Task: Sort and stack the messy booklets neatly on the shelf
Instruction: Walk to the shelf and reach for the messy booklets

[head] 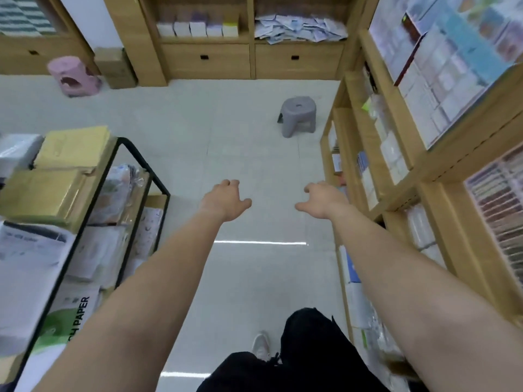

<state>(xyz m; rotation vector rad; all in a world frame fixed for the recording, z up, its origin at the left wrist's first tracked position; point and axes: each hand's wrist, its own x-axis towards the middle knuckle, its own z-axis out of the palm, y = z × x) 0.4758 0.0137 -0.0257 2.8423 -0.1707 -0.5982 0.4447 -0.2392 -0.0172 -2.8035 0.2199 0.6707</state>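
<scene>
A jumbled heap of pale booklets (300,28) lies in the right compartment of the wooden shelf (252,41) at the far wall. In the left compartment, small stacks of booklets (198,28) stand in a tidy row. Both my arms stretch forward over the white floor, well short of the shelf. My left hand (225,200) hangs with relaxed fingers and holds nothing. My right hand (321,200) is likewise relaxed and holds nothing.
A grey stool (298,116) stands on the floor before the shelf, a pink stool (73,76) and a cardboard box (116,67) at the far left. A black-framed rack (85,216) of paper packs is on my left, wooden shelving (424,165) with stationery on my right.
</scene>
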